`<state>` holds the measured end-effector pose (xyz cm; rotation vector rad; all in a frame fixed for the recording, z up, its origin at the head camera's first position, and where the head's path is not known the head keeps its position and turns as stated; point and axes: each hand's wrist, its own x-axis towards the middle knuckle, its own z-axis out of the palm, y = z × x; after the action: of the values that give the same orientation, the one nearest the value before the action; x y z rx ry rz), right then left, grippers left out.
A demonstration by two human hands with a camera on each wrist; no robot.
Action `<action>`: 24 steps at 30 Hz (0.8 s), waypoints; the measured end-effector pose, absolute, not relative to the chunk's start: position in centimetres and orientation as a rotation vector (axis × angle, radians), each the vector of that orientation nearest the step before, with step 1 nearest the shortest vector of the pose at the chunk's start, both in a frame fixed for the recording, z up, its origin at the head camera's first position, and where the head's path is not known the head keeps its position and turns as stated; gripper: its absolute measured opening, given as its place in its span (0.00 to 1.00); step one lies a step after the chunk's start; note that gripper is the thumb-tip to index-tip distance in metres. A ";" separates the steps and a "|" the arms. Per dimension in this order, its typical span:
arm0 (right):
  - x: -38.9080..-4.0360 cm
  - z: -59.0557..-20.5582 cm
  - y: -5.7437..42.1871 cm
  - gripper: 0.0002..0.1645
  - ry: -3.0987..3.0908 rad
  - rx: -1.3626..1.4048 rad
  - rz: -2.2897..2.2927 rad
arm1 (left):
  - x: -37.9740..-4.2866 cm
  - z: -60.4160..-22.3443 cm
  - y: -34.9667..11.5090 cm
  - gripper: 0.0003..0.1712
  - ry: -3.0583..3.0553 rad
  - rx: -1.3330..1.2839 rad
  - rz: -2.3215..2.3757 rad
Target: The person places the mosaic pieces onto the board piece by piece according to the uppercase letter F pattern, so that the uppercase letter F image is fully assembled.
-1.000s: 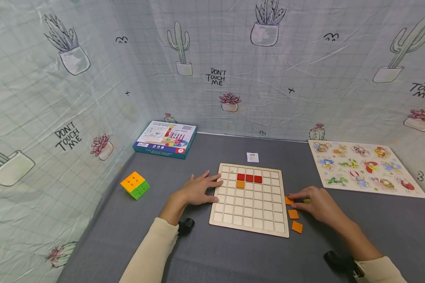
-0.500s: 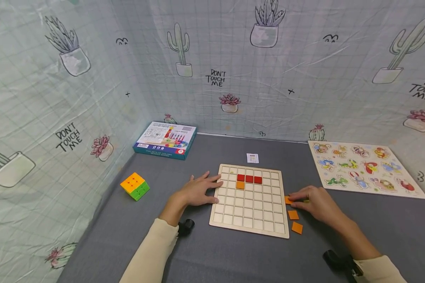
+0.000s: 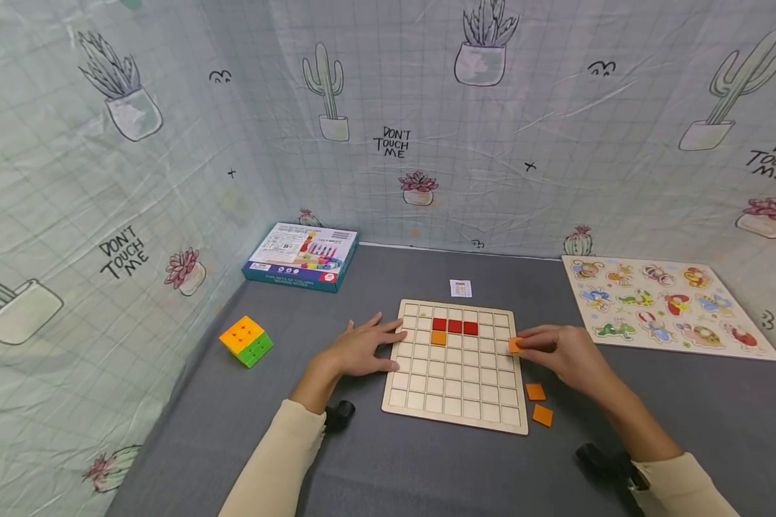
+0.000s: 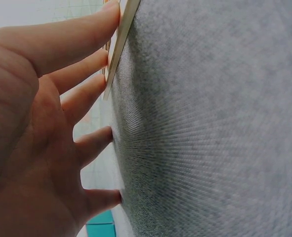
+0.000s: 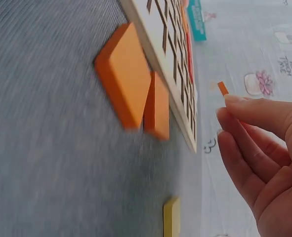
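A square wooden grid board (image 3: pixel 454 373) lies on the grey cloth. Three red tiles (image 3: pixel 455 327) sit in a row near its far side, with one orange tile (image 3: pixel 438 337) in the cell below the leftmost red one. My left hand (image 3: pixel 362 348) rests with spread fingers at the board's left edge; in the left wrist view its thumb (image 4: pixel 81 34) touches the rim. Between thumb and fingertips my right hand (image 3: pixel 565 355) pinches an orange square tile (image 5: pixel 222 88), raised over the board's right edge. Two more orange tiles (image 3: pixel 535 392) lie on the cloth right of the board.
A yellow tile (image 5: pixel 172 217) lies on the cloth under the right hand. Behind the board is a small printed card (image 3: pixel 461 289). A boxed toy set (image 3: pixel 302 255) and a puzzle cube (image 3: pixel 246 340) stand left, an insect puzzle board (image 3: pixel 669 309) right. A patterned curtain (image 3: pixel 362 179) encloses the back.
My right hand has picked up the nearby orange tile from the cloth and moved it up and left to the board's right edge. The left hand has stayed in place.
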<state>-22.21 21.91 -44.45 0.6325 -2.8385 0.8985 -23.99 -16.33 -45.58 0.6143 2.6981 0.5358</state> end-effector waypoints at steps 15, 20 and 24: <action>-22.8 -45.1 17.1 0.10 -2.856 0.669 1.074 | -24.0 -45.5 -16.3 0.39 2.688 0.621 0.542; -23.1 -45.2 14.9 0.11 -2.878 0.706 1.117 | -24.0 -45.6 -16.3 0.39 2.690 0.614 0.547; -23.2 -45.2 12.9 0.10 -2.861 0.731 1.147 | -24.0 -45.6 -16.3 0.38 2.693 0.610 0.542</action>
<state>-23.22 12.95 -45.17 0.7305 -2.8605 1.1472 -24.01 -16.29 -45.58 0.6104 2.6930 0.5415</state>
